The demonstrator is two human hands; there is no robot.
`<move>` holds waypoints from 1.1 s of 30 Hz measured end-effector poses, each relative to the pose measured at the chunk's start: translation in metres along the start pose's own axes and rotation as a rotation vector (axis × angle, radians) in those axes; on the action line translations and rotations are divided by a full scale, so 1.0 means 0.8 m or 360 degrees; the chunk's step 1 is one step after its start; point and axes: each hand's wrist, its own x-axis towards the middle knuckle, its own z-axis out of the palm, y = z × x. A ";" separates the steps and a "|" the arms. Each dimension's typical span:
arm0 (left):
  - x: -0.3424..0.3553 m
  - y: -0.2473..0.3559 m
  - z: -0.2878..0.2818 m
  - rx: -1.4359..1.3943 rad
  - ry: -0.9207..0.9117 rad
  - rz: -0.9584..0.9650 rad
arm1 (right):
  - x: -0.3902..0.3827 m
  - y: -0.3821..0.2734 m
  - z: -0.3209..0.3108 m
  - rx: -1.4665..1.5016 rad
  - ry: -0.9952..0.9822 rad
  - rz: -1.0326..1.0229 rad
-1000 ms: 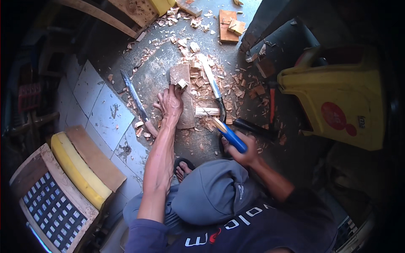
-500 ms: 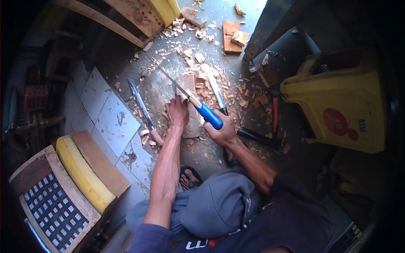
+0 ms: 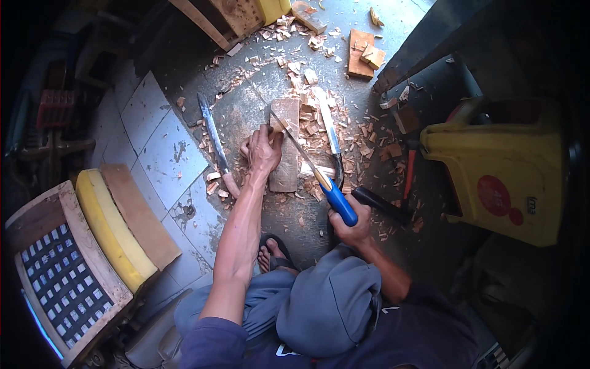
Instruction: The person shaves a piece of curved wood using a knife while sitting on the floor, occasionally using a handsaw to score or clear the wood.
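Note:
My right hand (image 3: 353, 221) is wrapped round the blue handle of a handsaw (image 3: 337, 200). Its thin blade slants up and left, lying across a small block of wood (image 3: 278, 126). The fingers of my left hand (image 3: 264, 152) are closed on that block, pressing it to a flat wooden board (image 3: 284, 175) on the floor. Left of this hand lies a long blade with a wooden handle (image 3: 213, 135). To the right of the board a broad-bladed knife (image 3: 327, 120) with a dark handle rests among wood chips (image 3: 312, 138).
A yellow jerrycan (image 3: 498, 178) stands on the right, near an orange-handled tool (image 3: 409, 169) and a black bar (image 3: 378, 203). Wood blocks (image 3: 359, 67) lie at the far side. At lower left are a woven panel in a wooden frame (image 3: 67, 277), yellow foam (image 3: 114, 227) and a brown board (image 3: 141, 215).
My right hand has drawn back toward me and to the right, pulling the saw along the block. My left hand stays on the block. The whole view has shifted a little.

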 end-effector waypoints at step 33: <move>-0.009 0.010 0.051 0.0136 0.0522 -0.0205 | -0.016 0.049 -0.004 0.0041 -0.0185 -0.0177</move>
